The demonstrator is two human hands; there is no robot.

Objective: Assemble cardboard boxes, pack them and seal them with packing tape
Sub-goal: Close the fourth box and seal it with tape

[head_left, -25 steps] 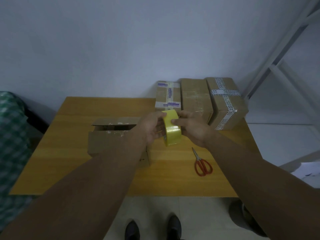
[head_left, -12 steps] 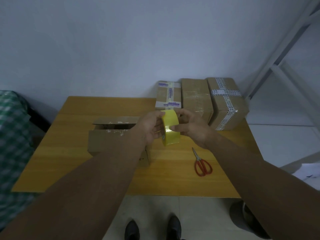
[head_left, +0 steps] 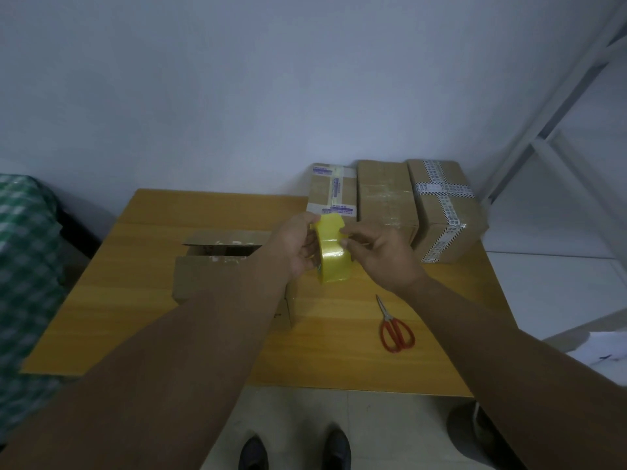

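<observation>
Holding the yellow tape roll point(head_left: 334, 257) over the middle of the counter point(head_left: 135, 273), I have both hands on it. My left hand point(head_left: 297, 247) is curled round the left side of the roll and grips it. My right hand point(head_left: 385, 257) has its fingertips point(head_left: 343, 232) bent in, and they pinch the right edge of the roll near the top. The roll stands up on its edge between my two hands.

To the left of the roll, partly under my left arm, sits a brown open box point(head_left: 220, 262) with its top flaps up. Red scissors point(head_left: 395, 329) lie flat on the counter, to the near right of the roll.

At the far right of the counter three taped boxes sit side by side by the wall. The left box point(head_left: 334, 195) has blue and white tape, the middle box point(head_left: 385, 201) has clear tape, and the right box point(head_left: 444, 212) has black and white tape.

A green checked cloth point(head_left: 23, 249) is off to the left. My dark shoes point(head_left: 254, 452) are down on the floor.
</observation>
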